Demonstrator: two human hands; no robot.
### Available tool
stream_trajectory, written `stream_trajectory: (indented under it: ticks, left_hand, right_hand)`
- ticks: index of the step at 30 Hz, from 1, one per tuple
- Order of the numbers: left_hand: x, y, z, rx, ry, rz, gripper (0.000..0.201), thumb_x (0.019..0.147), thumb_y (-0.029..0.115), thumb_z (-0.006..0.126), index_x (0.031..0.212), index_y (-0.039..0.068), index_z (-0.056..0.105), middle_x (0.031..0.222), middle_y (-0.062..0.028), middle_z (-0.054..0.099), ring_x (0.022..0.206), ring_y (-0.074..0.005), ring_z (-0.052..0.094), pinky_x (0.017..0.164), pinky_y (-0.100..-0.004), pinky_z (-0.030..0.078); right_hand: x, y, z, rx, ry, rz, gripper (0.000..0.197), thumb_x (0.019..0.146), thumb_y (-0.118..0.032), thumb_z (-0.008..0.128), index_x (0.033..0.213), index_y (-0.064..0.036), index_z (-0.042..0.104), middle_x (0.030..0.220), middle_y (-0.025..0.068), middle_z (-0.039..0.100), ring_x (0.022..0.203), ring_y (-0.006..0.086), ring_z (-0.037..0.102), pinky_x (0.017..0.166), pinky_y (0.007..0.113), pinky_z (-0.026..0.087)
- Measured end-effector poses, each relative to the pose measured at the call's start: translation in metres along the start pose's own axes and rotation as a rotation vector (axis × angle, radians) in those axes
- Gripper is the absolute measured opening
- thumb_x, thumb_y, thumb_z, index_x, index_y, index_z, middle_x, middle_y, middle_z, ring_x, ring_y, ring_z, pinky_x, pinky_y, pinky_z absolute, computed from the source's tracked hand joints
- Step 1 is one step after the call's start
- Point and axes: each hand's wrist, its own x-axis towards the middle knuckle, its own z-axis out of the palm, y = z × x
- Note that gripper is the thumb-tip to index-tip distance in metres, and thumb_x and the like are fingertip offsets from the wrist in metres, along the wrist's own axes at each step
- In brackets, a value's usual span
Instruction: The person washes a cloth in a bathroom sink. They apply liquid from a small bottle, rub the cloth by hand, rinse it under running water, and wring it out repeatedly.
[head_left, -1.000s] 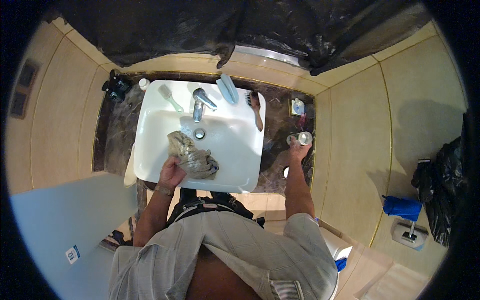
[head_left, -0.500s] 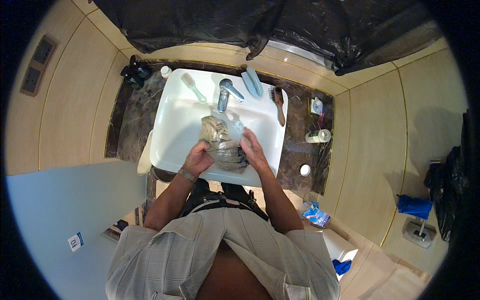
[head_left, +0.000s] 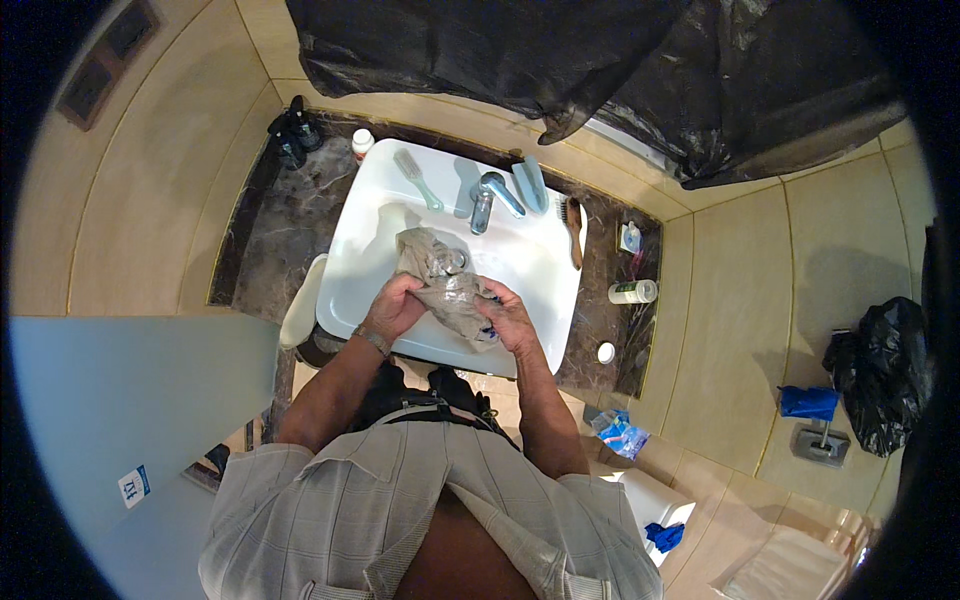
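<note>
A wet, crumpled beige-grey cloth [head_left: 460, 300] is held over the white washbasin [head_left: 350, 260], in front of the chrome tap [head_left: 483, 205]. My left hand [head_left: 398, 305] pinches its left side between thumb and fingers. On the cloth's right side my right hand [head_left: 508, 318] is closed, its fingers curled over the fabric. A small dark blue patch shows on the cloth by the right fingers. The cloth's exact kind cannot be made out. Its far end droops into the bowl, where water glistens.
On the basin rim lie a pale green brush [head_left: 418, 182], a light blue holder-like piece [head_left: 530, 185] and a wooden brush [head_left: 573, 233]. The dark marble counter carries a white bottle [head_left: 362, 143], a clear jar [head_left: 632, 291], and a white lid [head_left: 606, 352].
My right hand has gone from open beside the cloth to gripping it. The cloth is turned and stretched between both hands. The whole view has shifted slightly.
</note>
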Motion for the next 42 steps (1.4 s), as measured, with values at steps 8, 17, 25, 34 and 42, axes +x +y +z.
stream_trajectory:
  ticks: [8, 17, 25, 34, 42]
  left_hand:
    - [-0.017, 0.031, -0.005, -0.225, 0.004, -0.198, 0.055, 0.106, 0.026, 0.054, 0.157, 0.011, 0.038, 0.151, -0.0126, 0.052, 0.143, -0.0311, 0.047, 0.119, -0.0504, 0.039]
    - [0.011, -0.040, -0.065, 0.679, 0.108, 0.345, 0.026, 0.107, 0.025, 0.051, 0.127, 0.008, 0.054, 0.117, -0.0117, 0.065, 0.106, -0.0269, 0.062, 0.095, -0.0428, 0.052]
    - [0.012, -0.037, -0.039, 1.253, 0.394, 0.408, 0.040, 0.096, 0.024, 0.063, 0.129, 0.004, 0.054, 0.117, -0.0222, 0.067, 0.105, -0.0417, 0.066, 0.088, -0.0471, 0.053]
    - [0.007, -0.022, 0.015, 0.663, 0.545, 0.135, 0.058, 0.101, 0.031, 0.061, 0.144, -0.004, 0.044, 0.138, -0.0220, 0.057, 0.124, -0.0323, 0.059, 0.106, -0.0404, 0.047]
    - [0.007, -0.019, 0.007, 0.767, 0.487, 0.324, 0.050, 0.098, 0.041, 0.067, 0.131, 0.005, 0.059, 0.124, -0.0109, 0.064, 0.110, -0.0249, 0.066, 0.094, -0.0388, 0.056]
  right_hand:
    - [0.010, -0.001, 0.031, -0.594, 0.183, -0.287, 0.027, 0.094, -0.012, 0.070, 0.121, -0.0066, 0.071, 0.102, 0.0069, 0.074, 0.086, 0.0142, 0.067, 0.078, 0.032, 0.056]
    - [0.020, 0.010, 0.128, -1.195, 0.343, -0.640, 0.028, 0.093, -0.032, 0.069, 0.096, -0.0045, 0.066, 0.089, 0.0197, 0.069, 0.080, 0.0402, 0.070, 0.069, 0.051, 0.057]
    - [0.046, 0.001, 0.104, -1.166, 0.509, -0.322, 0.041, 0.101, -0.040, 0.056, 0.091, -0.0025, 0.069, 0.088, 0.0247, 0.072, 0.082, 0.0429, 0.071, 0.073, 0.051, 0.058]
    - [0.042, 0.008, 0.106, -1.188, 0.425, -0.537, 0.041, 0.102, -0.041, 0.055, 0.085, -0.0052, 0.065, 0.081, 0.0230, 0.070, 0.072, 0.0454, 0.068, 0.066, 0.055, 0.055]
    - [0.057, 0.021, 0.028, -0.922, 0.526, -0.292, 0.047, 0.103, -0.045, 0.060, 0.087, -0.0009, 0.063, 0.076, 0.0264, 0.066, 0.075, 0.0456, 0.067, 0.069, 0.049, 0.054]
